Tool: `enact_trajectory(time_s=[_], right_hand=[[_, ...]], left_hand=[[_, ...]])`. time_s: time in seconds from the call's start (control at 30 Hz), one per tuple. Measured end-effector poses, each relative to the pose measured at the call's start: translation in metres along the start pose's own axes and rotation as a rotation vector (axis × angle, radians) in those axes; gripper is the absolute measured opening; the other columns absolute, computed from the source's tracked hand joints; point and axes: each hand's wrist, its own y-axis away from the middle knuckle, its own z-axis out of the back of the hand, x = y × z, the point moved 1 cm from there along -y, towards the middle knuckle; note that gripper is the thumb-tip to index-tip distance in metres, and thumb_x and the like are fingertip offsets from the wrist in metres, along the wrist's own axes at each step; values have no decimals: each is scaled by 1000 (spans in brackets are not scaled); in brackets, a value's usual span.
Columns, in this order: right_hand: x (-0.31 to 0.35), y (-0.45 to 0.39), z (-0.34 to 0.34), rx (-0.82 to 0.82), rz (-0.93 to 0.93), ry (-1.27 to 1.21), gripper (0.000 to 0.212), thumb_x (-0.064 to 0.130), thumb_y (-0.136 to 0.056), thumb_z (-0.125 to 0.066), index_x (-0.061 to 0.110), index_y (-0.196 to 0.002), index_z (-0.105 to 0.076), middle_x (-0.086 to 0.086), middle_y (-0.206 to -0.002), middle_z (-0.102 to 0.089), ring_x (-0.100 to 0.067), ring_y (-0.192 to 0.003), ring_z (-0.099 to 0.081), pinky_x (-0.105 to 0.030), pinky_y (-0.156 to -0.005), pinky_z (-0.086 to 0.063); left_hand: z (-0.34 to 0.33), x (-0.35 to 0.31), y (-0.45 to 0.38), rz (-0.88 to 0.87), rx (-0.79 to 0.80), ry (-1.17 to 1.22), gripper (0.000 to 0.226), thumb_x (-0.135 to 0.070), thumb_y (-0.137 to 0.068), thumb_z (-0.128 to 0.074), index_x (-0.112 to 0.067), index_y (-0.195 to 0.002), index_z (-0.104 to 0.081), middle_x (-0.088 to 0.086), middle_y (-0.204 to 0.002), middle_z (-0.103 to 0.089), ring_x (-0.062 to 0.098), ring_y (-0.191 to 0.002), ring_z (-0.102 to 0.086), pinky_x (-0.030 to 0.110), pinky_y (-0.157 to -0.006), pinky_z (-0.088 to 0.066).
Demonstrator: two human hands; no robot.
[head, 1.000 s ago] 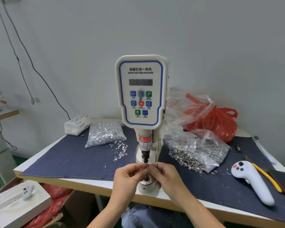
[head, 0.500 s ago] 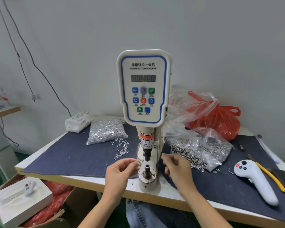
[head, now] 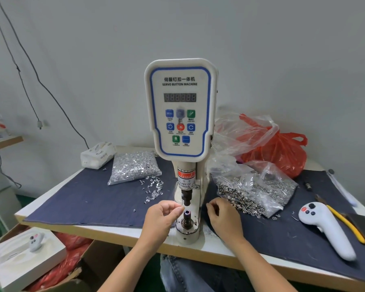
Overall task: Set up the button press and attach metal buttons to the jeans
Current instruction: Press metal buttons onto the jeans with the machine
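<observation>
Servo button machine [head: 180, 114] stands upright at the front edge of the bench [head: 114, 233], its control panel facing the person and its dark punch [head: 187, 196] hanging just above the lower die [head: 187, 216] on the round base. Left hand [head: 162, 216] sits just left of the die with thumb and forefinger pressed together at the tips, close to the punch; whether something small is pinched there I cannot tell. Right hand [head: 223, 216] hovers just right of the base with its fingers loosely curled, and I cannot see anything in it. A dark denim cloth [head: 89, 197] covers most of the bench. On it, left of the machine, lies a clear bag of silver tacks [head: 134, 169] with loose tacks [head: 153, 189] spilled beside it; to the right an open bag of metal buttons [head: 255, 188] spills toward the right hand. Blue jeans [head: 190, 275] show below the bench edge, between the forearms. A white handheld controller [head: 325, 226] lies far right, beside yellow-handled pliers [head: 343, 225].
</observation>
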Motion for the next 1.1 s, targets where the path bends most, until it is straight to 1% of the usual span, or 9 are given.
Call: enact_trajectory(time_s=[0.17,0.27,0.33,0.4,0.47,0.63,0.87,1.03,1.1], right_hand=[[0,1,0,7,-1,11,15,24,-92,-56,15,-81,-61,6,-78,-58,-7,-66,-51,-21,-60,-36],[-1,1,0,7,2,13,15,24,-92,-56,15,-81,-61,6,-78,-58,-6,-65,-50,-15,-56,-33],[-1,1,0,8,3,18,15,24,-92,-56,16,-81,-61,7,-78,-57,-5,-65,-50,-11,-54,-31],[-2,0,0,10,1,21,15,24,-92,-55,15,-81,-61,6,-78,-58,-5,-64,-50,-11,-54,-31],[-2,0,0,11,-3,24,15,25,-92,-55,16,-81,-60,6,-78,-58,-5,-64,-50,-13,-55,-31],[-2,1,0,12,-3,28,15,25,-92,-55,16,-82,-61,6,-79,-58,-6,-66,-51,-12,-55,-31],[-2,1,0,9,4,28,14,24,-92,-56,15,-83,-62,6,-79,-59,-7,-67,-52,-13,-56,-31],[-2,1,0,8,4,26,14,24,-92,-56,15,-82,-62,6,-79,-59,-7,-67,-51,-18,-59,-33],[-1,1,1,9,8,26,15,24,-92,-56,15,-82,-62,6,-79,-59,-6,-66,-51,-14,-56,-32]], left_hand=[[-1,-1,-2,-51,21,-42,17,-9,-84,-69,-18,-71,-71,0,-83,-68,1,-63,-60,12,-59,-48],[-2,-2,-2,-101,33,-97,21,-8,-85,-68,-22,-69,-68,-1,-83,-66,-3,-64,-59,8,-62,-46],[-2,-2,-2,-137,41,-149,23,-9,-84,-69,-26,-69,-67,-4,-84,-66,-2,-72,-61,7,-67,-44],[-2,-2,-2,-160,44,-186,23,-12,-84,-70,-29,-68,-67,-4,-84,-66,4,-78,-61,11,-70,-45],[-3,-3,-3,-168,43,-203,23,-15,-83,-71,-31,-68,-66,-3,-84,-65,11,-80,-62,19,-73,-48],[-3,-4,-5,-172,33,-215,25,-17,-81,-74,-34,-64,-67,-4,-82,-64,7,-74,-60,21,-70,-48],[-2,-7,-5,-134,23,-184,28,-16,-76,-79,-38,-60,-70,3,-80,-66,15,-73,-60,34,-72,-51],[-2,-9,-6,-105,8,-184,30,-15,-73,-80,-38,-56,-71,7,-79,-66,7,-65,-56,30,-69,-50],[-3,-9,-6,-97,4,-192,29,-15,-73,-81,-37,-57,-71,5,-79,-67,4,-62,-55,27,-67,-50]])
